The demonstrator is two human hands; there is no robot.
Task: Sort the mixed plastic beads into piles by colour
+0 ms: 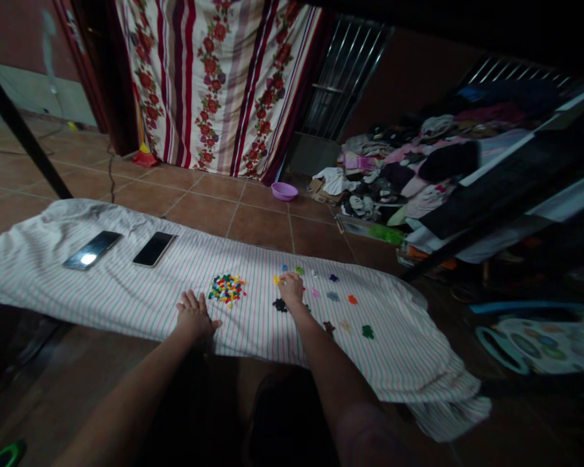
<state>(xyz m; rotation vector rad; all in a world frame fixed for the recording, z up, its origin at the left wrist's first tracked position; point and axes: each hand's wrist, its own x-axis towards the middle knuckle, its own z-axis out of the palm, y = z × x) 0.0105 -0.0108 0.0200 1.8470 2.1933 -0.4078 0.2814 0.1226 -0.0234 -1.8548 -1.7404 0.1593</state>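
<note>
On the striped cloth [253,324], my left hand [194,316] lies flat with its fingers spread, holding nothing. Just beyond it is a mixed heap of small colourful pieces [228,289]. My right hand [292,290] reaches among small single-colour piles, its fingers drawn together beside some yellow pieces [276,280]. Whatever the fingertips pinch is hidden. Close below that hand sits a black pile [279,305]. Around it are blue [285,267], lime green [299,269], pink [315,292], grey [332,296], orange [352,299], purple [333,277], brown [329,327] and dark green [367,331] piles.
Two phones, one with a bright reflection [92,250] and one dark [154,249], lie on the left of the cloth. Beyond are a tiled floor, a purple basin [284,191], a floral curtain [214,84] and heaped clothes [413,162]. A dark pole [24,133] rises at left.
</note>
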